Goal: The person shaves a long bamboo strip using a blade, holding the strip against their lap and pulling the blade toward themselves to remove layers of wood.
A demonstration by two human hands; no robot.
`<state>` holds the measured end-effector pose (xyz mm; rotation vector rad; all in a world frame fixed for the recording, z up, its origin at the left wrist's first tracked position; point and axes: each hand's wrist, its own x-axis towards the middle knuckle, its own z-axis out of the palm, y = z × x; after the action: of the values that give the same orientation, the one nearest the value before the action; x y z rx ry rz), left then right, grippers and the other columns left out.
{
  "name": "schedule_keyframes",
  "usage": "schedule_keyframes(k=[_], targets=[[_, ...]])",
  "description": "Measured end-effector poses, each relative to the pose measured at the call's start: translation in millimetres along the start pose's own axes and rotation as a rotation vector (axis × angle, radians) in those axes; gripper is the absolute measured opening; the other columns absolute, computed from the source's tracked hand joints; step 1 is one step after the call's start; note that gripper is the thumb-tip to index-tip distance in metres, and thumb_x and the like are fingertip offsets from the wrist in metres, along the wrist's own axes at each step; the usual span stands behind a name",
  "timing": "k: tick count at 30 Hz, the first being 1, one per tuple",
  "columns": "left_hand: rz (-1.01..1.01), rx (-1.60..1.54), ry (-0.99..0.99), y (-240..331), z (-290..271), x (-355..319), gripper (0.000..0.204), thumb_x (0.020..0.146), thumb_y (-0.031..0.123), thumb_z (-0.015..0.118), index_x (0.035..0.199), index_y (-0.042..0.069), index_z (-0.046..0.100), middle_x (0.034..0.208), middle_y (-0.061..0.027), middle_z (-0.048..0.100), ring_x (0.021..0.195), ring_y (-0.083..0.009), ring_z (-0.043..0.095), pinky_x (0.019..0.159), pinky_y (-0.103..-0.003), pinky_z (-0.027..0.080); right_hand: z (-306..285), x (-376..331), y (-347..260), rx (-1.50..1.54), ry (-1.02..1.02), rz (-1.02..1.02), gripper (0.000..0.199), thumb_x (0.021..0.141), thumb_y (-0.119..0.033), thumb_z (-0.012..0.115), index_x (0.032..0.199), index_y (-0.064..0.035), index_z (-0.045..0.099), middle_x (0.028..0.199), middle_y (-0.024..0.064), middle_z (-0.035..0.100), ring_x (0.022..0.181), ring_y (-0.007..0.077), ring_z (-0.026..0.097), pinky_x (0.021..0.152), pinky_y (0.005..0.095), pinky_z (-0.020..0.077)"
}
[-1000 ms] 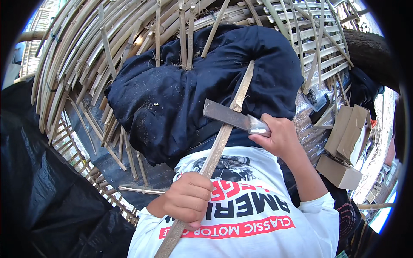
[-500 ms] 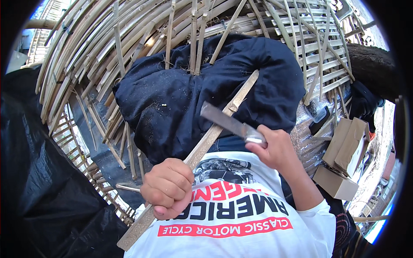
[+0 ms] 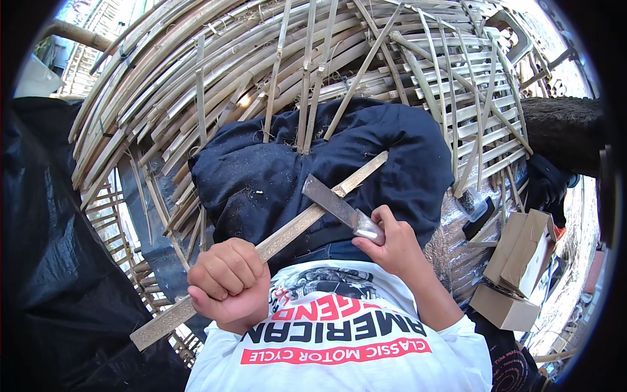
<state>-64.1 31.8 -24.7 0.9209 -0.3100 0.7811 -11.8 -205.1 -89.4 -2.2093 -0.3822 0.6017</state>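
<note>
the long, flat, pale-brown bamboo strip (image 3: pixel 290 232) is lying slantwise over the person's lap, its narrow tip pointing up and right over the bunched dark navy cloth (image 3: pixel 241 189) and its wider butt end sticking out past the white printed t-shirt (image 3: pixel 346 326) at lower left. the left hand (image 3: pixel 230 277) is clenching it in a full fist closer to that butt end, knuckles up, and i'd guess that's for anchoring it so it isn't twisting or sliding under pressure. the right hand (image 3: pixel 395 243) is grasping the shiny, pale-grey handle of a short, broad, grey metal blade (image 3: pixel 333 201), with the thumb lying along the near side, probably for steering the edge angle. the blade is crossing on top of the strip at a steep slant, and a little raised bit is showing just beyond it; whether the edge is actually biting, i can't tell. the navy cloth is covering the thighs under the strip, so it's likely doing double duty as padding and backing. beyond the knees, a big fan of curved, tan split-bamboo slats (image 3: pixel 196 98) is filling the top, and a brown cardboard box (image 3: pixel 522 251) is sitting off to the right, well apart from the hands.
</note>
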Motion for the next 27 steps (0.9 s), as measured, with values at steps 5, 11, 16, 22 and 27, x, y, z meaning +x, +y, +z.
schedule_keyframes(k=[5,11,16,22,27], targets=[[0.07,-0.024,0.093,10.6,22.9,27.1,0.05,0.104,0.033,0.043,0.058,0.018,0.029,0.04,0.0055,0.032,0.029,-0.0028,0.024,0.03,-0.018,0.02,-8.0,8.5,-9.8,0.124,-0.075,-0.084,0.052,0.08,-0.04,0.078,0.102,-0.0024,0.049,0.079,0.0244,0.067,0.069,0.0374,0.069,0.063,0.0387,0.0528],[0.118,0.023,0.048,51.9,18.0,57.2,0.054,0.104,0.039,0.044,0.057,0.017,0.029,0.039,0.0054,0.032,0.028,-0.0015,0.024,0.029,-0.017,0.02,11.4,32.1,-41.9,0.324,-0.245,-0.197,0.043,0.083,-0.032,0.076,0.101,-0.0012,0.051,0.079,0.024,0.067,0.069,0.0377,0.069,0.064,0.0384,0.0528],[0.155,0.316,-0.091,88.6,4.3,87.4,0.057,0.101,0.057,0.039,0.062,0.017,0.032,0.044,0.0034,0.034,0.033,-0.0054,0.025,0.036,-0.022,0.019,31.3,83.3,-101.3,0.354,-0.355,-0.357,0.033,0.09,-0.028,0.069,0.095,0.0031,0.059,0.075,0.0218,0.064,0.063,0.0301,0.066,0.059,0.0355,0.048],[0.224,0.643,0.095,169.7,-23.2,91.2,0.056,0.098,0.056,0.049,0.062,0.018,0.031,0.047,0.0036,0.029,0.04,-0.0071,0.021,0.044,-0.025,0.02,101.2,111.8,-185.5,0.284,-0.563,-0.527,0.046,0.094,-0.04,0.061,0.096,0.005,0.066,0.073,0.0256,0.066,0.07,0.0389,0.068,0.063,0.0429,0.0516],[0.228,0.728,0.291,182.3,-68.1,63.4,0.058,0.096,0.059,0.05,0.062,0.017,0.03,0.047,0.0032,0.028,0.038,-0.0069,0.02,0.04,-0.024,0.019,172.3,92.6,-180.6,0.344,-0.687,-0.523,0.041,0.097,-0.035,0.057,0.103,0.0051,0.051,0.076,0.0303,0.065,0.074,0.0467,0.066,0.068,0.0482,0.0513]])
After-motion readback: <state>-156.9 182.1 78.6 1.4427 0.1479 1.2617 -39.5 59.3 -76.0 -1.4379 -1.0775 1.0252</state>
